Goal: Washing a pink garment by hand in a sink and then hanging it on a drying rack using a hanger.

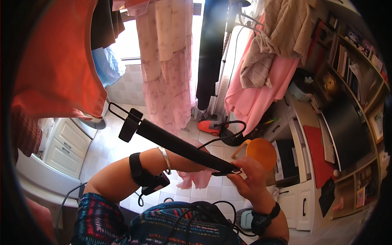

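Note:
A black tubular bar [180,147] slants across the view, its left end higher in the picture. That end carries a black clip [130,125] and a wire loop [118,111]. At the lower right end, my right hand [252,174] pinches a small black clip [226,173] between thumb and fingers. My left hand [203,145] lies behind the middle of the bar, mostly hidden, so its grip cannot be made out. Beneath that hand shows a crumpled pink cloth [194,180]; whether the hand touches it is unclear.
On the tiled floor stands a red and black appliance [211,124] with a black hose [235,122]. Garments, including an orange one [61,70] and a beige one [284,27], hang around. To the right are an orange stool [261,154] and a desk with a monitor [346,131].

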Tool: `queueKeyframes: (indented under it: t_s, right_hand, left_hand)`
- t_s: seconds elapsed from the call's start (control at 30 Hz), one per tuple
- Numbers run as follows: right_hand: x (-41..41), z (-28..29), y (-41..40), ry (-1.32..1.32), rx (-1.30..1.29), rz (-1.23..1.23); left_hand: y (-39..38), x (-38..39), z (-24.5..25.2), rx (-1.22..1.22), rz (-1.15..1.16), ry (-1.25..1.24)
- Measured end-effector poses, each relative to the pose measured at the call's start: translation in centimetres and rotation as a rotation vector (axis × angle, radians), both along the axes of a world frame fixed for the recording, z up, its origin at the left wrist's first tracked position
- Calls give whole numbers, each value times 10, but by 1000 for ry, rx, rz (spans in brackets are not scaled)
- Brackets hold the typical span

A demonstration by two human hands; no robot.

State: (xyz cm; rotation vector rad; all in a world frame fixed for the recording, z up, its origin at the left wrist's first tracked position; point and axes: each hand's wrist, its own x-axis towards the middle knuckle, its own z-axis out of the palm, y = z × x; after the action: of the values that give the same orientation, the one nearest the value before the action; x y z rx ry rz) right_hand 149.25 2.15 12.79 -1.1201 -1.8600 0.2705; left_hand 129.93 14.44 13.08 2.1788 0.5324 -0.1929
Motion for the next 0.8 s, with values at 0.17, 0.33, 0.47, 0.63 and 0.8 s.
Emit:
queueKeyframes:
  t_s: [0.17, 0.33, 0.47, 0.63, 0.8]
  right_hand:
    - [1, -5, 0, -18, 76, -5]
    - [0, -2, -2, -14, 32, -4]
    - [-1, -1, -3, 34, -23, -13]
    - [-1, 0, -3, 25, -34, -12]
    - [-2, 2, -2, -3, -133, 8]
  left_hand:
    - [-18, 6, 35, -50, 115, 20]
    - [-12, 1, 11, -43, 96, -46]
    - [-13, 3, 9, -5, 80, -64]
    - [-17, 4, 17, 11, 56, -158]
    - [-19, 6, 9, 53, 78, -328]
